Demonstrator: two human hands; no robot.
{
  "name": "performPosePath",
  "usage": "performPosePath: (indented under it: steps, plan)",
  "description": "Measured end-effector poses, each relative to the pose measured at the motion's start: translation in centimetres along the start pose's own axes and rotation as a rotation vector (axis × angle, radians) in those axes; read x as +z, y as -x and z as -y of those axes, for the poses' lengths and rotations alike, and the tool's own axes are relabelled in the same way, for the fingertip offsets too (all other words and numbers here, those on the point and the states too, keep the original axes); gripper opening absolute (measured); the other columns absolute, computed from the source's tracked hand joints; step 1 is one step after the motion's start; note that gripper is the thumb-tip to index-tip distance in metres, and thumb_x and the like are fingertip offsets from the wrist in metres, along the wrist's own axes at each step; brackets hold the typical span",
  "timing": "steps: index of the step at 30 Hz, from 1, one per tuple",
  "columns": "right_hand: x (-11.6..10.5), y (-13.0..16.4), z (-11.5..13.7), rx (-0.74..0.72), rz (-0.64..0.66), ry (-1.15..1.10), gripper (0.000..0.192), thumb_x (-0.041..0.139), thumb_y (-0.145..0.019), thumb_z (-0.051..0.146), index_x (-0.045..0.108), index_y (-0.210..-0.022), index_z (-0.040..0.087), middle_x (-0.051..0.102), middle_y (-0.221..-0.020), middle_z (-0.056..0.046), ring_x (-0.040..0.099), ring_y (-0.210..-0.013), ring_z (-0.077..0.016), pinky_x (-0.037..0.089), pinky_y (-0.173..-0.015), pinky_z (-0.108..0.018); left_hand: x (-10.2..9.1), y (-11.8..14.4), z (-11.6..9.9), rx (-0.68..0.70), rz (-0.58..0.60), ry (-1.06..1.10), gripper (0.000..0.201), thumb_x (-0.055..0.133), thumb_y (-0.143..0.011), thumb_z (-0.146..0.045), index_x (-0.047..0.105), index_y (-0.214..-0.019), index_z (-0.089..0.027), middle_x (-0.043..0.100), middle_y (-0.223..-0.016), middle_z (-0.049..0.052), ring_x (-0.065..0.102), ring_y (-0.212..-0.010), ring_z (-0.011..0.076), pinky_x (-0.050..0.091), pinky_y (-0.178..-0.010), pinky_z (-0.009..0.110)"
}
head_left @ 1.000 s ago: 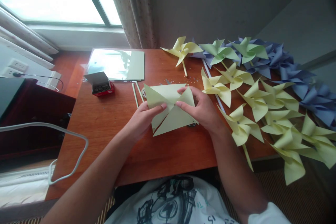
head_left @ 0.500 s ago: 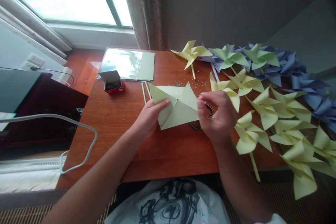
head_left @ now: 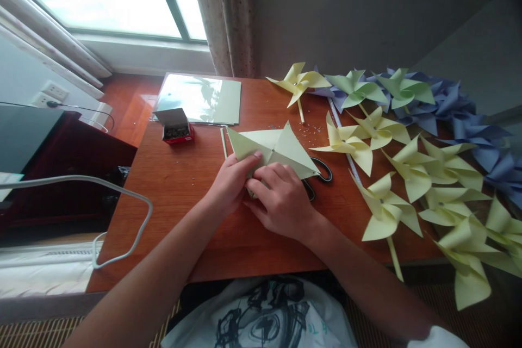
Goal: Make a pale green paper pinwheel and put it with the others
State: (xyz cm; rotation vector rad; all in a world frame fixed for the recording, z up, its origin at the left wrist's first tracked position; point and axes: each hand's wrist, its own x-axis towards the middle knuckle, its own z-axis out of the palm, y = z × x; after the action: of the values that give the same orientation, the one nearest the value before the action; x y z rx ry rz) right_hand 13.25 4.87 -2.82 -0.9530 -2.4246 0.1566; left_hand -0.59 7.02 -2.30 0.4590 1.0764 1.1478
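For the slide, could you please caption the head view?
Both hands fold a pale yellow paper pinwheel beside finished pinwheels.

**Surroundings of the work area on the wooden desk**

Left of the hands stands a small red box (head_left: 175,126) with its lid open, and beyond it lies a stack of pale sheets (head_left: 199,99). Just right of the hands lie black-handled scissors (head_left: 320,175). Farther right, yellow pinwheels (head_left: 411,174) cover the desk (head_left: 171,185); green pinwheels (head_left: 359,88) and blue pinwheels (head_left: 460,114) lie behind them. A white cable (head_left: 122,196) loops far left.
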Motion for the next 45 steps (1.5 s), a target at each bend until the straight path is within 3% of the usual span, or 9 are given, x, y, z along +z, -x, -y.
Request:
performPosePath:
  steps: [5,12,23,25,29,32,35,45]
  plan:
    - [0.0,0.0,0.0,0.016,0.059,0.037,0.014,0.057,-0.091,0.020,0.067,-0.101,0.019,0.067,-0.108,-0.011,0.053,-0.099,-0.0284,0.040,-0.084,-0.044,0.0,-0.2,0.0,0.034,-0.018,0.016,0.024,0.085,-0.067,-0.027,0.072,-0.082,-0.013,0.071,-0.077,0.001,0.062,-0.069,0.0128,0.049,-0.066,0.022]
    - [0.3,0.2,-0.1,0.016,-0.001,-0.007,0.008,0.060,-0.089,0.020,0.068,-0.089,0.022,0.067,-0.106,-0.009,0.053,-0.095,-0.0272,0.043,-0.080,-0.043,0.0,-0.3,0.0,0.057,-0.024,0.039,0.024,0.085,-0.068,-0.026,0.073,-0.084,-0.012,0.072,-0.079,0.002,0.062,-0.071,0.0133,0.050,-0.068,0.023]
    - [-1.2,-0.4,0.0,0.319,-0.213,-0.628,0.011,0.064,-0.082,0.012,0.066,-0.081,0.022,0.064,-0.106,-0.006,0.063,-0.099,-0.0218,0.054,-0.090,-0.038,-0.1,-0.2,-0.1,0.040,0.049,0.053,0.021,0.084,-0.071,-0.026,0.073,-0.084,-0.013,0.073,-0.076,0.002,0.064,-0.066,0.0133,0.050,-0.062,0.022]
    - [-1.5,-0.4,-0.2,0.369,-0.238,-0.686,0.011,0.063,-0.082,0.012,0.066,-0.080,0.022,0.064,-0.106,-0.006,0.065,-0.098,-0.0210,0.056,-0.086,-0.037,-0.1,-0.2,-0.1,0.057,0.057,0.051,0.021,0.083,-0.073,-0.025,0.075,-0.087,-0.012,0.074,-0.077,0.003,0.065,-0.067,0.0137,0.051,-0.064,0.022]
    - [-1.5,-0.3,-0.2,0.439,-0.341,-0.631,0.011,0.062,-0.085,0.013,0.068,-0.084,0.022,0.062,-0.111,-0.007,0.064,-0.096,-0.0200,0.057,-0.073,-0.032,-0.1,-0.2,-0.1,0.080,0.082,0.039,0.022,0.081,-0.077,-0.026,0.076,-0.095,-0.013,0.077,-0.085,0.005,0.070,-0.075,0.0162,0.054,-0.072,0.024]
    - [-1.3,-0.1,-0.1,0.445,-0.404,-0.523,0.010,0.064,-0.085,0.014,0.069,-0.088,0.022,0.059,-0.122,-0.009,0.063,-0.098,-0.0212,0.057,-0.080,-0.037,-0.1,-0.2,0.0,0.093,0.089,0.025,0.022,0.080,-0.079,-0.027,0.075,-0.097,-0.015,0.078,-0.090,0.005,0.071,-0.080,0.0182,0.055,-0.072,0.025]
    - [-1.3,-0.1,-0.1,0.456,-0.404,-0.501,0.011,0.063,-0.086,0.014,0.069,-0.090,0.023,0.060,-0.129,-0.010,0.063,-0.103,-0.0227,0.058,-0.079,-0.037,-0.1,-0.2,0.1,0.098,0.082,0.010,0.026,0.080,-0.078,-0.028,0.075,-0.100,-0.015,0.078,-0.093,0.006,0.072,-0.083,0.0201,0.056,-0.071,0.026]
    - [-1.6,-0.4,-0.9,0.488,-0.388,-0.485,0.009,0.060,-0.089,0.017,0.066,-0.087,0.023,0.073,-0.118,-0.007,0.068,-0.104,-0.0230,0.056,-0.074,-0.033,-0.2,-0.1,0.0,0.104,0.135,-0.004,0.027,0.080,-0.078,-0.027,0.077,-0.101,-0.014,0.079,-0.094,0.008,0.073,-0.084,0.0208,0.056,-0.075,0.027]
